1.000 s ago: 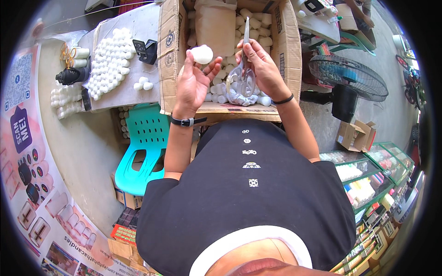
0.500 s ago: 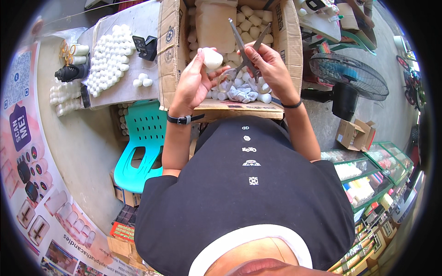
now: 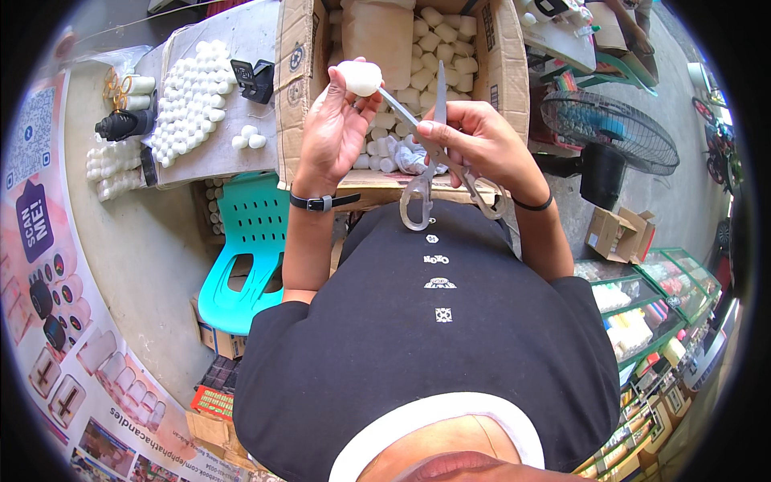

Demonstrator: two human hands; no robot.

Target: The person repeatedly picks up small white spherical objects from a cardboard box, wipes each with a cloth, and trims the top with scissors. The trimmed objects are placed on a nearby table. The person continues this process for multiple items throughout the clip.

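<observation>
A short white candle (image 3: pixel 361 79) rests in the fingers of my left hand (image 3: pixel 333 136), raised over the near left side of an open cardboard box (image 3: pixel 301 96). My right hand (image 3: pixel 490 145) grips a pair of scissors (image 3: pixel 432 147) around the pivot. Its blades are spread and point away from me, while the clear handles hang toward my shirt. One blade's tip reaches the candle's right end; whether it touches cannot be made out. Below my hands, many white candles (image 3: pixel 430 38) fill the box, beside a crumpled white cloth (image 3: pixel 411 157) and a pale wrapped block (image 3: pixel 376 40).
Rows of white candles (image 3: pixel 189 104) cover part of a grey table (image 3: pixel 241 32) on the left, near a small black stand (image 3: pixel 253 80). A turquoise chair (image 3: pixel 253 213) stands under its edge. To the right are a black fan (image 3: pixel 606 136) and green-framed glass cases (image 3: pixel 642 313).
The scissors have swung and moved nearer to me, their handles now over my shirt and one blade tip at the candle. My left hand has raised and turned the candle.
</observation>
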